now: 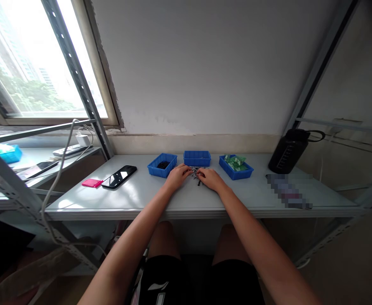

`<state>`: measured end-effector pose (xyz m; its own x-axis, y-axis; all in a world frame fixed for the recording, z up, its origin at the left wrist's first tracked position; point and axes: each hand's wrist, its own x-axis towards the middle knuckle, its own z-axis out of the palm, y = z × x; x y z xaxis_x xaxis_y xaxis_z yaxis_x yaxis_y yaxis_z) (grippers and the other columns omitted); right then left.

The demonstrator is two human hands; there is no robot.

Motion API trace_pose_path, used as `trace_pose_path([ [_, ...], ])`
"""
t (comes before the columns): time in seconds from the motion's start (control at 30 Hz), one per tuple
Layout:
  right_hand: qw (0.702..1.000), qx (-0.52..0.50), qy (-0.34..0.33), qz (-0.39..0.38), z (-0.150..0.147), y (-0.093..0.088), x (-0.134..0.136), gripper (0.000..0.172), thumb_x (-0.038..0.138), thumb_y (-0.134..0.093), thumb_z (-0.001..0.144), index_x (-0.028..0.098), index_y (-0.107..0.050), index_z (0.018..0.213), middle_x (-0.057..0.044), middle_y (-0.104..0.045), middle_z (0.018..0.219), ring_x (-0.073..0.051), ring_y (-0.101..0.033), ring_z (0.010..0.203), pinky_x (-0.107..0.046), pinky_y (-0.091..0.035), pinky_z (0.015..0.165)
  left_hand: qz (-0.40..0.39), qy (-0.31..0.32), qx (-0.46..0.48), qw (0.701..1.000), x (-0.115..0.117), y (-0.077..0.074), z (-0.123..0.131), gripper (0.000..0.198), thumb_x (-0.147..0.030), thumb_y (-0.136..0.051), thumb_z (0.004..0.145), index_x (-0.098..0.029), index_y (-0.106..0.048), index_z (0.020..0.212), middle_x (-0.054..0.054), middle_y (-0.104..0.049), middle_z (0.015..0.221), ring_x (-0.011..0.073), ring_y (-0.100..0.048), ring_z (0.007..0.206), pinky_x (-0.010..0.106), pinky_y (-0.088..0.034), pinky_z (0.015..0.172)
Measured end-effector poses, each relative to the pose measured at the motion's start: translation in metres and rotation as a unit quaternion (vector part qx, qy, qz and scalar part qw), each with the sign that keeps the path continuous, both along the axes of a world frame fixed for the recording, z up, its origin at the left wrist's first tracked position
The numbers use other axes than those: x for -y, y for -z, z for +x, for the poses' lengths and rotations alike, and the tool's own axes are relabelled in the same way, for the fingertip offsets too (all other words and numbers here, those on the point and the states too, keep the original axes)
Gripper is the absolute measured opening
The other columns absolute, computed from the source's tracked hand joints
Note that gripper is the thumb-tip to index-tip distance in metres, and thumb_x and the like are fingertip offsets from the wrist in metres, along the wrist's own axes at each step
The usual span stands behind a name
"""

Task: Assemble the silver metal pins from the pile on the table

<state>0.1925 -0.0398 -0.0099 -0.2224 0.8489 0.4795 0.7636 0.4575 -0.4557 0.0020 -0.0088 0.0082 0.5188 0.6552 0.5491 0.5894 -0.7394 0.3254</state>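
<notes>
A small heap of thin silver metal pieces [194,172], too small to name for sure, lies on the grey table between my hands. My left hand [178,174] touches the heap from the left, its fingers bent and closed together at the tips. From the right, my right hand [211,178] reaches into the same heap with fingers curled and closed. What the fingertips of either hand hold is too small to make out. Just beyond the hands stand a blue bin [162,170] with black parts, a middle blue bin [197,159], and a blue bin [236,174] with green packets.
On the left of the table [135,199] lie a black phone [119,177] and a pink flat object [92,182]. A black bottle [287,151] stands at the right, near a blurred-out flat item [289,191]. Metal shelf posts flank both sides; a white cable [57,173] hangs at left.
</notes>
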Motion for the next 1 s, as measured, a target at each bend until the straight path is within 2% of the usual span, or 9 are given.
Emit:
trace_pose_path([
  [0.37, 0.999, -0.041, 0.013, 0.020, 0.0038, 0.0007, -0.0048, 0.018, 0.030, -0.047, 0.085, 0.022, -0.063, 0.087, -0.002, -0.064, 0.072, -0.016, -0.057, 0.067, -0.024, -0.036, 0.061, -0.020, 0.001, -0.034, 0.999, -0.0056, 0.0051, -0.0013, 0.023, -0.031, -0.050, 0.088, -0.019, -0.069, 0.091, 0.006, -0.065, 0.090, 0.0189, -0.060, 0.081, 0.027, -0.046, 0.076],
  [0.6, 0.997, -0.078, 0.000, 0.027, -0.0001, 0.0006, -0.0045, 0.022, 0.036, -0.045, 0.086, 0.022, -0.062, 0.086, 0.001, -0.061, 0.064, -0.015, -0.056, 0.060, -0.023, -0.037, 0.058, -0.029, 0.006, -0.055, 0.998, -0.0078, 0.0085, -0.0005, 0.021, -0.030, -0.052, 0.086, -0.020, -0.070, 0.092, 0.006, -0.068, 0.091, 0.0201, -0.061, 0.084, 0.027, -0.047, 0.077],
  [1.0, 0.996, -0.083, 0.009, 0.015, 0.0041, 0.0044, -0.0091, 0.021, 0.034, -0.045, 0.085, 0.021, -0.061, 0.086, 0.000, -0.062, 0.066, -0.015, -0.056, 0.061, -0.024, -0.037, 0.059, -0.016, -0.003, -0.032, 0.999, -0.0024, 0.0016, -0.0012, 0.023, -0.034, -0.051, 0.088, -0.019, -0.069, 0.088, 0.005, -0.064, 0.085, 0.0178, -0.058, 0.076, 0.026, -0.044, 0.069],
])
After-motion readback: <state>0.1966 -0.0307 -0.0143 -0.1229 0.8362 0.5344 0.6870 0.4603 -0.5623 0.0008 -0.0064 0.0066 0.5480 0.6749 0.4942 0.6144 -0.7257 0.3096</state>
